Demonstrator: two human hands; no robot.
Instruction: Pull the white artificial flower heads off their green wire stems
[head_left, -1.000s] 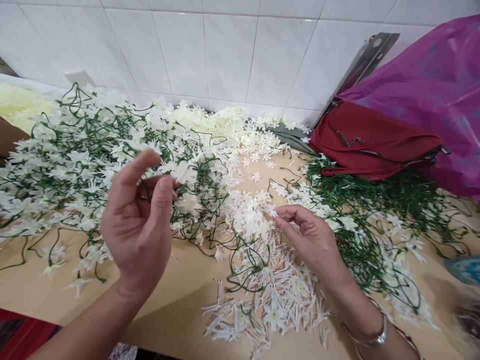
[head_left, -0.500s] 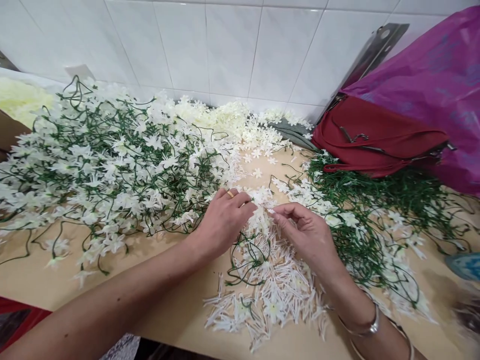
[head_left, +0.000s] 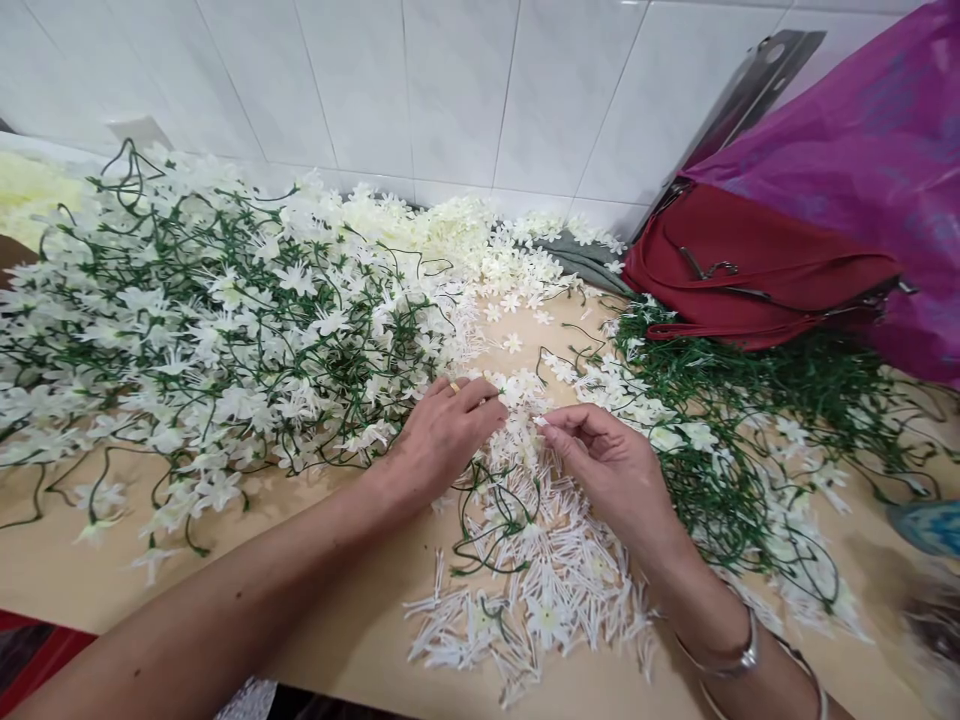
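Observation:
My left hand (head_left: 454, 432) is closed with its fingertips down at the edge of a small heap of loose white artificial flower heads (head_left: 523, 395); what its fingers hold, if anything, is hidden. Across from it, my right hand (head_left: 611, 465) pinches a small white flower piece (head_left: 541, 422) between thumb and forefinger. Just below both hands lie many thin white stamen-like sticks (head_left: 562, 560), with curled green stems (head_left: 495, 525) on top of them. A big pile of white artificial flowers on green stems (head_left: 247, 330) spreads to the left of my left hand.
Bare green stems (head_left: 720, 500) and more flowers lie right of my right hand. Behind them sit a red bag (head_left: 750, 260) and a purple plastic bag (head_left: 862, 170). Loose pale blossoms (head_left: 457, 225) line the tiled wall (head_left: 457, 90). A blue patterned object (head_left: 930, 528) is at the right edge.
The view has shifted slightly. My left hand's fingertips have drawn a little away from my right hand, which stays nearly in place with its pinch.

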